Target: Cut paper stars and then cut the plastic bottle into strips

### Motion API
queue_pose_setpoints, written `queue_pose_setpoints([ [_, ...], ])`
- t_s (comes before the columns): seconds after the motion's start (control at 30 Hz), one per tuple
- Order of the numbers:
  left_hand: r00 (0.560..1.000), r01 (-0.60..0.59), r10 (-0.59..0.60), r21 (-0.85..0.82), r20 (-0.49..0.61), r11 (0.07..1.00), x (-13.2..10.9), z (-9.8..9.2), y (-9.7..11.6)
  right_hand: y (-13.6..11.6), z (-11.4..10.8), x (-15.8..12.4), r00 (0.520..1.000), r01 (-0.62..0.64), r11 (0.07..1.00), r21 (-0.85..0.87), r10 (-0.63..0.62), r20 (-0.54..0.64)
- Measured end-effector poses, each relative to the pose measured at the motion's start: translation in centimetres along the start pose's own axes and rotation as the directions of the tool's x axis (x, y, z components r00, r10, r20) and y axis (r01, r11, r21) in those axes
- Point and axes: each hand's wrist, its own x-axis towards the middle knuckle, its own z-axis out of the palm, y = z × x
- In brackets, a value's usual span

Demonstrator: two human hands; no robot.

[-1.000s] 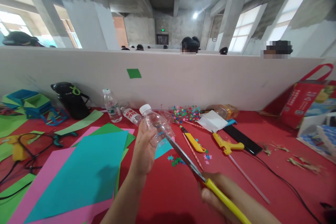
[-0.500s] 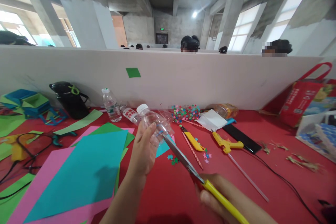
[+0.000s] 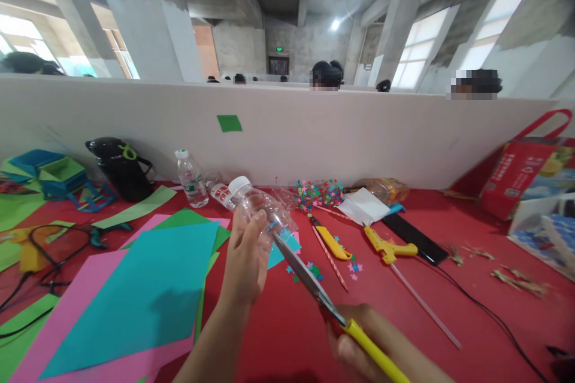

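Observation:
My left hand [image 3: 249,251] is closed round a clear plastic bottle [image 3: 265,206] with a white cap, which tilts with its cap up and to the left. My right hand [image 3: 359,335] grips yellow-handled scissors [image 3: 309,281] from the lower right. The blades look closed together, and their tip meets the lower side of the bottle near a small blue mark. Whether the tip has gone through the plastic I cannot tell. Beneath the bottle lies a light blue paper piece [image 3: 276,256]. Several star sequins [image 3: 314,270] are scattered beside the scissors.
Coloured paper sheets [image 3: 148,287] cover the table's left. A yellow utility knife [image 3: 333,242], a yellow glue gun [image 3: 389,245] and its cord lie right of the bottle. A water bottle [image 3: 191,182] and a black flask [image 3: 119,170] stand before the white partition [image 3: 278,137].
The scissors' tip has shifted slightly left along the bottle, and my right hand has moved a little left with it. The bottle has tipped slightly left in my left hand.

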Motion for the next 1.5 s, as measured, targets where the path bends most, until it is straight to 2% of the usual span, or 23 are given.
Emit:
queue_pose_setpoints([
  [0.1, 1.000, -0.009, 0.009, 0.009, 0.000, 1.000, 0.1, 0.0, 0.1, -0.9, -0.4, 0.7, 0.986, 0.073, 0.997, 0.007, -0.073, 0.152],
  [0.17, 1.000, -0.018, 0.018, 0.015, 0.010, 1.000, 0.1, 0.0, 0.1, -1.1, -0.6, 0.9, 0.976, 0.106, 0.994, 0.003, -0.105, 0.191],
  [0.4, 0.999, -0.027, 0.027, 0.011, 0.024, 1.000, -0.1, 0.0, 0.3, 0.0, -0.4, 1.4, 0.980, 0.075, 0.997, -0.002, -0.073, 0.184],
  [0.5, 1.000, 0.029, -0.028, -0.043, 0.011, 0.999, 0.0, 0.1, 0.5, 0.3, -0.8, 1.4, 0.986, 0.077, 0.991, -0.111, -0.059, 0.159],
  [0.6, 0.992, 0.123, -0.121, -0.162, 0.020, 0.979, 0.7, -0.2, 0.5, 0.4, -1.4, 1.3, 0.993, 0.018, 0.977, -0.210, 0.008, 0.122],
  [0.67, 0.982, 0.184, -0.190, -0.242, -0.002, 0.953, 1.3, -0.5, 0.3, 0.4, -1.6, 1.4, 0.998, 0.005, 0.988, -0.155, 0.004, 0.058],
  [0.77, 0.956, 0.266, -0.291, -0.315, -0.037, 0.911, 1.4, -0.7, -0.4, 0.1, -1.4, 2.5, 0.983, 0.086, 0.994, 0.069, -0.073, -0.168],
  [0.83, 0.940, 0.323, -0.341, -0.302, -0.007, 0.897, 0.8, -0.3, -1.1, -0.3, -1.0, 3.8, 0.941, 0.199, 0.962, 0.189, -0.134, -0.312],
  [0.9, 0.925, 0.377, -0.379, -0.239, 0.041, 0.895, -0.2, 0.4, -1.9, -0.6, -0.6, 5.4, 0.895, 0.307, 0.914, 0.264, -0.183, -0.406],
  [0.93, 0.919, 0.392, -0.390, -0.209, 0.053, 0.896, -0.7, 0.8, -2.3, -0.7, -0.5, 6.3, 0.861, 0.362, 0.885, 0.292, -0.197, -0.470],
  [1.07, 0.923, 0.383, -0.384, -0.157, 0.025, 0.910, -2.0, 2.0, -3.2, -0.3, 0.2, 8.9, 0.810, 0.419, 0.853, 0.312, -0.196, -0.552],
  [1.17, 0.930, 0.364, -0.367, -0.140, 0.006, 0.921, -2.1, 2.1, -3.6, 0.5, 0.6, 9.6, 0.777, 0.461, 0.821, 0.338, -0.190, -0.600],
  [1.33, 0.948, 0.316, -0.318, -0.086, -0.009, 0.945, -2.1, 2.2, -4.3, 1.2, 1.0, 9.7, 0.792, 0.459, 0.788, 0.410, -0.155, -0.590],
  [1.5, 0.955, 0.293, -0.288, -0.091, 0.064, 0.952, -2.5, 2.4, -5.0, 1.5, 1.1, 9.9, 0.787, 0.465, 0.750, 0.470, -0.108, -0.607],
])
